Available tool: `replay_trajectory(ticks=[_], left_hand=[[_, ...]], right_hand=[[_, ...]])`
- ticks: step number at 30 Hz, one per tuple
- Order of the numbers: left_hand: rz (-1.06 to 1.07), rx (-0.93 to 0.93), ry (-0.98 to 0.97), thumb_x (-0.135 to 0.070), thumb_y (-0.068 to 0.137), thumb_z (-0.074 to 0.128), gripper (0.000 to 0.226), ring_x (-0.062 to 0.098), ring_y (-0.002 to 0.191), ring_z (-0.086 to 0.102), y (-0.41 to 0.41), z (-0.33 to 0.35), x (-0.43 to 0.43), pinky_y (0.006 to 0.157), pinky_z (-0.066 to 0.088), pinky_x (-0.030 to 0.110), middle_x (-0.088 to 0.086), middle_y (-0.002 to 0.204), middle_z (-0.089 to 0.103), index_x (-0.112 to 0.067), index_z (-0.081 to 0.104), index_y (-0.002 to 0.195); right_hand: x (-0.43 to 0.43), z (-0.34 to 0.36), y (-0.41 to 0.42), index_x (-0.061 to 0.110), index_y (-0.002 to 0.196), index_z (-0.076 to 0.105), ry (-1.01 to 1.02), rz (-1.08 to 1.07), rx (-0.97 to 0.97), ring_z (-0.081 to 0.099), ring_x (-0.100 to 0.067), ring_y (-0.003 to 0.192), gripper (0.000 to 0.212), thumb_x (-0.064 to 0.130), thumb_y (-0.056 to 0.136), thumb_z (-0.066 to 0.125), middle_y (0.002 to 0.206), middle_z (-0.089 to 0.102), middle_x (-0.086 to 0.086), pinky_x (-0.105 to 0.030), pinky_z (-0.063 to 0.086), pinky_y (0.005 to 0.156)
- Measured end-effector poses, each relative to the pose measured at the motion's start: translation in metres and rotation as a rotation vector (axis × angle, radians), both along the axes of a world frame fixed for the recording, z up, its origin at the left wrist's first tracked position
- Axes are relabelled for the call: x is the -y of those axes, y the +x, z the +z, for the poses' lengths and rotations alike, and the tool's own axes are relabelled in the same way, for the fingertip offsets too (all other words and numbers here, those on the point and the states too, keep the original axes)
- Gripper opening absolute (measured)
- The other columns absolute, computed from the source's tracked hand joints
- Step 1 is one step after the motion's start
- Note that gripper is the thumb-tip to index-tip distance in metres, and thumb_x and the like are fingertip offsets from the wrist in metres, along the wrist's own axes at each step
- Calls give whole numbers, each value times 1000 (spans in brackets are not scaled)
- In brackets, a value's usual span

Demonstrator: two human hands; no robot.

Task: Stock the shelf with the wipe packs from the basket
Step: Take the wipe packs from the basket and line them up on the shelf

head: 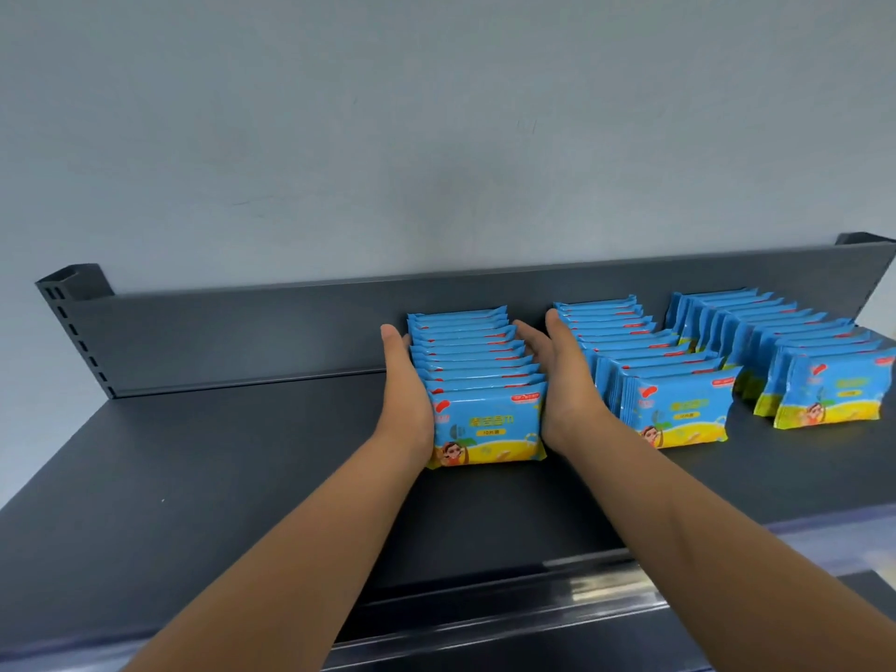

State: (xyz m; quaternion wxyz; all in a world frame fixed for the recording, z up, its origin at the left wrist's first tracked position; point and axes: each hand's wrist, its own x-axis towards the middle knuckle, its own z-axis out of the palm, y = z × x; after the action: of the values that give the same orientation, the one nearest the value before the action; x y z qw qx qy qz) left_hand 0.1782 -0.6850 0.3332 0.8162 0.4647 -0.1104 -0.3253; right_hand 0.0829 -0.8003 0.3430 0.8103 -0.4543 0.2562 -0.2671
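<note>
Your left hand [407, 380] and right hand [557, 380] square the wipe row [477, 375], fingers [531, 341] straight against its sides. Next, stock the shelf [232, 458] left of it.

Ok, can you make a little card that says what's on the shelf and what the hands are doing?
place: dark shelf by a pale wall
packs: three rows of blue and yellow wipe packs, standing on edge
left row: between both hands
left hand: fingers straight, flat against the row's left side
right hand: fingers straight, flat against the row's right side
middle row: untouched
right row: untouched, a bit uneven
</note>
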Motion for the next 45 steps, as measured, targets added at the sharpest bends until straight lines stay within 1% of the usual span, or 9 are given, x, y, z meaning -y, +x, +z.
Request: replay_trajectory(ticks=[5, 10, 14, 19, 25, 29, 32, 42, 45], left_hand=[[-16, -11, 2, -71, 99, 25, 73, 27, 104, 75, -2, 0, 0, 89, 59, 43, 10, 114, 77, -18, 62, 132], [21, -22, -11, -70, 100, 29, 71, 29, 106, 74, -1, -4, -1, 92, 57, 46, 12, 116, 76, -17, 60, 136], [22, -60, -23, -69, 100, 31, 65, 27, 96, 77, -2, -1, -2, 83, 59, 42, 10, 109, 78, -21, 63, 128], [12, -46, 2, -68, 101, 31, 69, 31, 104, 74, -1, 0, -2, 86, 59, 43, 14, 115, 76, -16, 61, 134], [15, -42, 0, -66, 102, 31, 63, 27, 94, 77, 1, 0, -1, 76, 60, 39, 13, 109, 78, -17, 66, 121], [-50, -54, -12, -66, 102, 30, 64, 23, 82, 79, -1, 4, 0, 66, 61, 34, 9, 95, 80, -18, 71, 104], [-56, -54, -19, -65, 102, 30, 63, 23, 81, 79, -1, 4, 0, 62, 62, 33, 8, 93, 80, -18, 71, 105], [-30, -51, -1, -65, 101, 32, 63, 25, 87, 78, 3, 3, 0, 70, 61, 36, 12, 104, 79, -17, 71, 111], [-41, -52, -1, -64, 102, 31, 62, 23, 82, 79, 2, 3, 0, 63, 62, 33, 9, 95, 80, -17, 72, 107]], right_hand=[[1, 0, 2, 26, 106, 68, 24, 56, 16, 77, -24, 92, 50, 66, 100, 38, 102, 79, -4, -43, 58, 80], [3, -7, 10, 17, 135, 63, 1, 44, 43, 70, -33, 114, 65, 65, 101, 34, 123, 73, -12, -56, 49, 106], [3, -3, 11, 19, 146, 51, 51, 14, 50, 69, -30, 113, 66, 65, 100, 40, 135, 67, -9, -49, 56, 92], [5, -6, 13, 23, 121, 67, 23, 57, 39, 73, -31, 105, 57, 67, 98, 39, 115, 76, -10, -51, 55, 97], [6, -8, 16, 18, 131, 64, 46, 48, 32, 72, -33, 109, 66, 69, 97, 39, 119, 75, -12, -52, 54, 99], [8, 1, 14, 21, 100, 67, 90, 80, 31, 77, -26, 81, 51, 64, 100, 40, 89, 80, -8, -39, 57, 71], [9, 7, 16, 18, 86, 62, 108, 87, 31, 70, -25, 77, 48, 58, 102, 41, 66, 76, -5, -41, 52, 70], [13, -1, 26, 11, 105, 71, 100, 133, 28, 77, -28, 79, 52, 59, 98, 50, 93, 79, -14, -41, 60, 75], [14, -4, 28, 10, 113, 71, 113, 131, 12, 74, -34, 98, 55, 59, 95, 55, 106, 77, -17, -47, 58, 90]])
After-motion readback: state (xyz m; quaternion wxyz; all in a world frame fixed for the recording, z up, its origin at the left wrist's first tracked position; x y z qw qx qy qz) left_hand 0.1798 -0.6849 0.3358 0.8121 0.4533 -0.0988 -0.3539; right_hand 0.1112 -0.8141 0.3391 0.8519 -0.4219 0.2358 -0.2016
